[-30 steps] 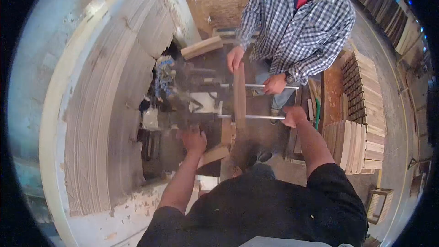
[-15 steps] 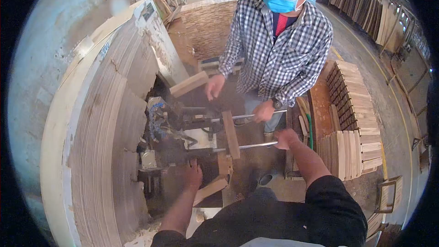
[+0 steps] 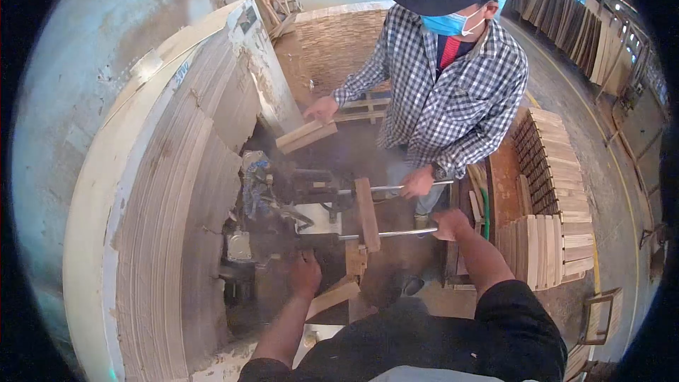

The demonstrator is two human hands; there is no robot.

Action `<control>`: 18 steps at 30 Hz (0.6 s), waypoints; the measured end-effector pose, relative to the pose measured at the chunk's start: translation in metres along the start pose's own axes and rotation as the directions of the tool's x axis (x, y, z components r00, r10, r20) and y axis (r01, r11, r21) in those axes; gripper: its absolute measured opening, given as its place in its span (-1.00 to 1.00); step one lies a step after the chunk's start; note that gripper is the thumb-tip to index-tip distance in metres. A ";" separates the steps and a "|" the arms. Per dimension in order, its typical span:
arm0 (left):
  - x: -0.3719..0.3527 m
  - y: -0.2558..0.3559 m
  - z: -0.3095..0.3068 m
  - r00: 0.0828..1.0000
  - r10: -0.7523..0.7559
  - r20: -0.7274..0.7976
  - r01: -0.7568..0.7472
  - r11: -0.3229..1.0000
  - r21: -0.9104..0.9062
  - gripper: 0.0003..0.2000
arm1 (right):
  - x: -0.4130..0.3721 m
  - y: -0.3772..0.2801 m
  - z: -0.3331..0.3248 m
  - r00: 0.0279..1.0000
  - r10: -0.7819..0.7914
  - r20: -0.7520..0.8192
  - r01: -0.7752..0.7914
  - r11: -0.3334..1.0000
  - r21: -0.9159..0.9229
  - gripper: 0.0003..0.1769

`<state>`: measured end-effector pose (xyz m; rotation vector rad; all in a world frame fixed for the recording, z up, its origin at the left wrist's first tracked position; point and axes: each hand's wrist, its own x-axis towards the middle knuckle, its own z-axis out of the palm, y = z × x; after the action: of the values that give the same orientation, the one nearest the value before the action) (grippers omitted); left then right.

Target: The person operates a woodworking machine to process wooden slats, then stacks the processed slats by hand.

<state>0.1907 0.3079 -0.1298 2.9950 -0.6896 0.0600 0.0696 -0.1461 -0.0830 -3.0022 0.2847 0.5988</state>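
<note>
My right hand (image 3: pixel 451 225) is closed around the outer end of the near metal rod (image 3: pixel 389 233). This rod runs out from a dark, dusty machine (image 3: pixel 283 212). My left hand (image 3: pixel 305 274) is at the machine's near side with fingers curled; dust and blur hide what they hold. A wooden block (image 3: pixel 367 213) lies across the near rod and a second metal rod (image 3: pixel 396 187). Close to my left forearm sits another wooden block (image 3: pixel 332 300), tilted.
Across the machine stands a co-worker (image 3: pixel 453 85), one hand on the far rod and the other at a wooden piece (image 3: pixel 308 137). A tall stack of boards (image 3: pixel 163 205) rises on the left. Piled wood strips (image 3: pixel 559 198) stand at right.
The co-worker's hand has moved from above the machine to the wooden piece at the back. My view has shifted slightly. My hands stay in about the same places.
</note>
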 end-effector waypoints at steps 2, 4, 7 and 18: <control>0.000 0.005 -0.011 0.988 0.090 -0.125 -0.075 0.990 0.120 -0.64 | -0.001 -0.001 0.001 1.000 0.003 -0.011 -0.003 1.000 0.005 -0.46; 0.000 0.019 -0.039 0.993 -0.081 0.084 0.089 0.992 -0.089 -0.62 | 0.000 0.001 0.003 1.000 0.007 -0.020 -0.007 1.000 0.014 -0.46; 0.004 0.007 -0.013 0.999 -0.040 0.022 0.042 0.997 -0.072 -0.62 | 0.002 0.002 0.002 0.999 0.020 0.025 -0.020 1.000 0.018 -0.43; -0.003 0.009 -0.005 0.998 -0.057 0.023 0.057 0.998 -0.006 -0.63 | -0.003 0.002 0.000 1.000 0.003 -0.001 -0.003 1.000 0.000 -0.42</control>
<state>0.1845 0.3016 -0.1249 3.0109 -0.6054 0.0202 0.0666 -0.1473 -0.0822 -3.0031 0.2897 0.5978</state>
